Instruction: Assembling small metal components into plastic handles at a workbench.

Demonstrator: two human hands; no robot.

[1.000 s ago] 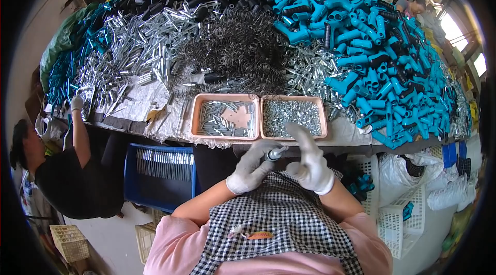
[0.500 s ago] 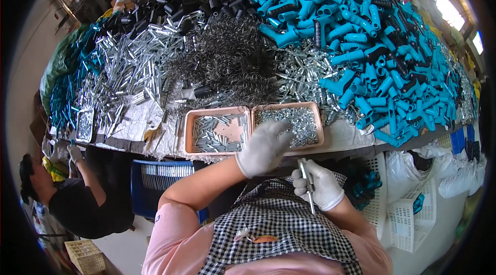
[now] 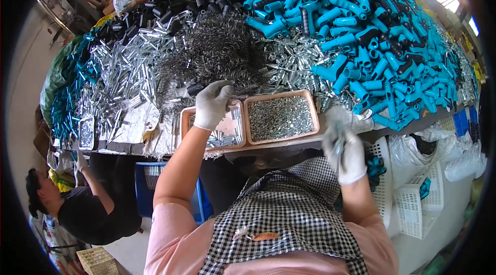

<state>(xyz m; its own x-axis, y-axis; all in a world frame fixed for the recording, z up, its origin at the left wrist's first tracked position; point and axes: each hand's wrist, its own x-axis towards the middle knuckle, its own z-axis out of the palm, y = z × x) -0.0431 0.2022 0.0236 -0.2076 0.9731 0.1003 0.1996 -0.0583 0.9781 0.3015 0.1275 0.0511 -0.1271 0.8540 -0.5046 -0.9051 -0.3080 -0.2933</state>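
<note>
My left hand (image 3: 211,105), in a pale work glove, is over the left pink tray (image 3: 185,122) of metal pins, at the near edge of the dark coil spring heap (image 3: 217,50). Its fingers are curled together; what they hold, if anything, is hidden. To the right, off the table's front edge, my gloved right hand (image 3: 352,157) is closed on a slim metal rod (image 3: 339,152). Motion smears the rod and fingertips. Between the hands lies the right pink tray (image 3: 313,112), full of small metal pieces (image 3: 281,117).
Heaps of metal tubes (image 3: 124,68), black sleeves (image 3: 175,1) and teal handles (image 3: 351,32) cover the table. White crates (image 3: 413,202) stand at right, a blue crate (image 3: 204,200) below the left side. One person (image 3: 85,197) works at left, others across the table.
My left hand has moved left and away from me, from the right tray to the springs. My right hand has moved right and away, still holding the rod. The view has shifted slightly.
</note>
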